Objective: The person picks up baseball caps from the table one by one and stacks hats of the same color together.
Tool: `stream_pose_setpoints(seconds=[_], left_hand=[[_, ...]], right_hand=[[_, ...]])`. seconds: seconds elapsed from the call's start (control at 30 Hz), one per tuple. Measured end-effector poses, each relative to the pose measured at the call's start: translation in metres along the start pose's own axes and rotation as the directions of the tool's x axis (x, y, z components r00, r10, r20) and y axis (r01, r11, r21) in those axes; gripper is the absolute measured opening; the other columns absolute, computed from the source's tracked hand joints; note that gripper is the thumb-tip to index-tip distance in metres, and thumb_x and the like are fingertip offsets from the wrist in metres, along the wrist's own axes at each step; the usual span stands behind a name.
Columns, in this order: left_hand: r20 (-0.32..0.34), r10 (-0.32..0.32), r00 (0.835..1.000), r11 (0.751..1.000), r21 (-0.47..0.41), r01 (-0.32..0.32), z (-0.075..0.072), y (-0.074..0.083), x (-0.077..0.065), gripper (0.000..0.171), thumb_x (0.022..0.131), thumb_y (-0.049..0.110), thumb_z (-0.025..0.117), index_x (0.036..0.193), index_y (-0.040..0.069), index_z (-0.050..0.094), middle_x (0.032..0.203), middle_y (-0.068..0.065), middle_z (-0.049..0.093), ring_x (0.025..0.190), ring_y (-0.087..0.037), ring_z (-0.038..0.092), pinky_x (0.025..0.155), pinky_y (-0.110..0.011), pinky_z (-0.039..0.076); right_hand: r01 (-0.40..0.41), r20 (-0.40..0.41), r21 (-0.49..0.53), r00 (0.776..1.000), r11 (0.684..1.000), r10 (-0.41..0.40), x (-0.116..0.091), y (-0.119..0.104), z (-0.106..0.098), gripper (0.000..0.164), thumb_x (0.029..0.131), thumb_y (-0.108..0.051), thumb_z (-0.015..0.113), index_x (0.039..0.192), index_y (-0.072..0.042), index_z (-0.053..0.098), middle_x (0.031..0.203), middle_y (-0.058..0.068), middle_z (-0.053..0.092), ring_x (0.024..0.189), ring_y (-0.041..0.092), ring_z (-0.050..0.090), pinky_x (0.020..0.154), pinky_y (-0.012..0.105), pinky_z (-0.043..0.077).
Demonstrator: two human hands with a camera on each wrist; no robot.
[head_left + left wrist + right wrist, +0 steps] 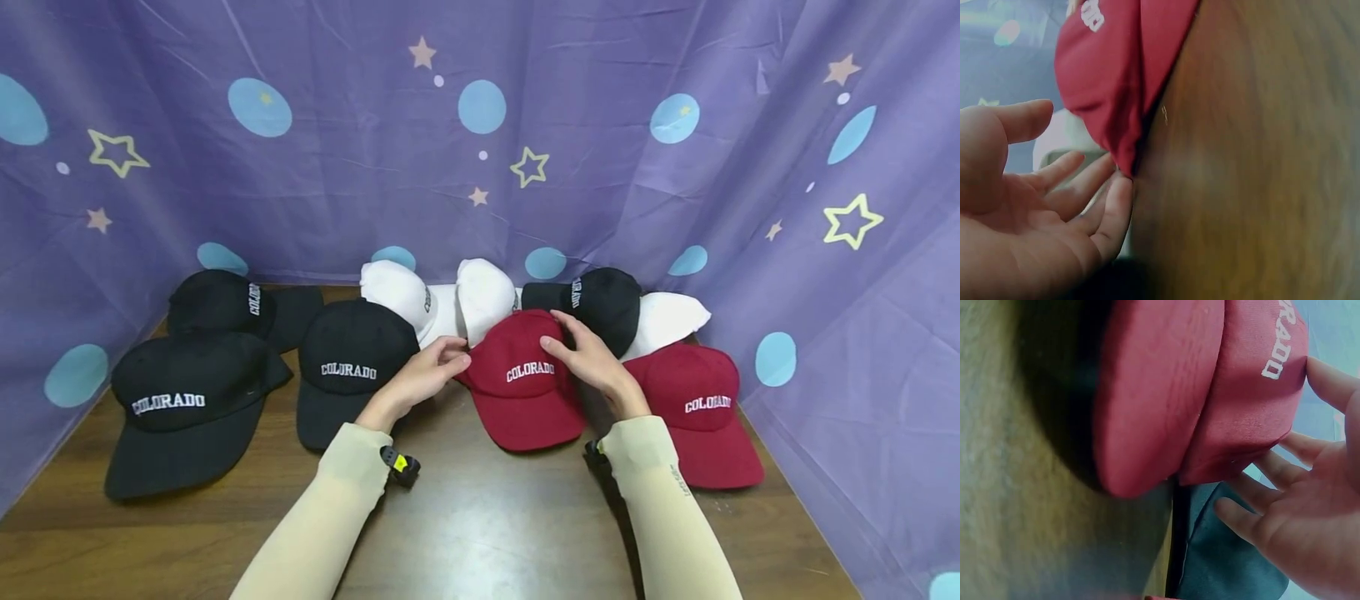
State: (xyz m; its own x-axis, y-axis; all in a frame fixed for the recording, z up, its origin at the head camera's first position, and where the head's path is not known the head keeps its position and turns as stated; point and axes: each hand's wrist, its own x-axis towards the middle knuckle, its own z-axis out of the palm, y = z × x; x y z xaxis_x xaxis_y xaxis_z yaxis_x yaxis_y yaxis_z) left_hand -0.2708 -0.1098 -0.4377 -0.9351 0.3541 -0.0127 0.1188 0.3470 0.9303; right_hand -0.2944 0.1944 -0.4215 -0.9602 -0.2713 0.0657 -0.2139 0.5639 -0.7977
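Observation:
A red baseball cap [525, 417] with white COLORADO lettering sits on the table between the two hands, its brim toward me. The left hand [423, 375] is at the cap's left edge; in the left wrist view its fingertips meet the red fabric [1107, 75], while the thumb stays apart from it. On the other side, the right hand [596, 362] has its thumb tip against the crown and its fingers spread along the side. Those fingers look fairly straight in the right wrist view, beside the red crown [1244, 400]. Neither hand grips the cap.
Black caps [187, 417] stand at the left, with another black cap [356, 358] nearer the middle. White caps [483, 296] and a black cap [603, 308] lie behind. A second red cap [701, 417] is at the right. A purple curtain [337, 192] surrounds the wooden table [480, 533].

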Motion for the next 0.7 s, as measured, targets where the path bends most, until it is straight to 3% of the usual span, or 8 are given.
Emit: stream_pose_setpoints(seconds=[0.17,0.3,0.4,0.7], left_hand=[[0.047,-0.045,0.998,0.997,-0.057,0.048,-0.013,0.000,-0.004,0.043,0.100,0.022,0.053,0.138,0.005,0.042,0.124,-0.016,0.056,0.110,-0.031,0.054,0.093,-0.048,0.044],[0.039,-0.070,0.997,0.997,-0.027,0.071,-0.020,-0.014,0.000,0.040,0.100,0.029,0.052,0.136,0.011,0.046,0.121,-0.011,0.057,0.107,-0.026,0.057,0.090,-0.043,0.047],[0.070,-0.076,0.995,0.996,-0.031,0.079,-0.027,-0.014,-0.003,0.041,0.101,0.027,0.050,0.137,0.008,0.045,0.124,-0.014,0.056,0.111,-0.027,0.055,0.092,-0.044,0.046],[0.220,-0.064,0.973,0.997,-0.023,0.071,-0.042,-0.010,-0.011,0.044,0.101,0.028,0.051,0.139,0.008,0.043,0.131,-0.012,0.050,0.119,-0.026,0.048,0.096,-0.047,0.043]], right_hand=[[0.024,0.000,0.004,1.000,1.000,-0.024,-0.001,-0.001,0.001,0.064,0.090,-0.045,0.063,0.144,-0.021,0.037,0.132,0.002,0.046,0.119,0.020,0.042,0.101,0.047,0.037],[0.046,0.012,0.007,0.999,0.999,-0.046,-0.002,-0.002,0.002,0.062,0.088,-0.043,0.067,0.140,-0.022,0.042,0.123,-0.001,0.052,0.109,0.017,0.050,0.094,0.043,0.043],[0.068,0.023,0.011,0.997,0.998,-0.068,-0.002,-0.007,0.003,0.060,0.086,-0.040,0.070,0.137,-0.020,0.045,0.116,-0.001,0.057,0.102,0.017,0.054,0.089,0.041,0.046],[0.122,0.119,0.130,0.983,0.984,-0.137,-0.019,-0.050,0.010,0.054,0.084,-0.018,0.075,0.130,-0.007,0.049,0.105,0.013,0.061,0.092,0.027,0.060,0.077,0.039,0.053]])
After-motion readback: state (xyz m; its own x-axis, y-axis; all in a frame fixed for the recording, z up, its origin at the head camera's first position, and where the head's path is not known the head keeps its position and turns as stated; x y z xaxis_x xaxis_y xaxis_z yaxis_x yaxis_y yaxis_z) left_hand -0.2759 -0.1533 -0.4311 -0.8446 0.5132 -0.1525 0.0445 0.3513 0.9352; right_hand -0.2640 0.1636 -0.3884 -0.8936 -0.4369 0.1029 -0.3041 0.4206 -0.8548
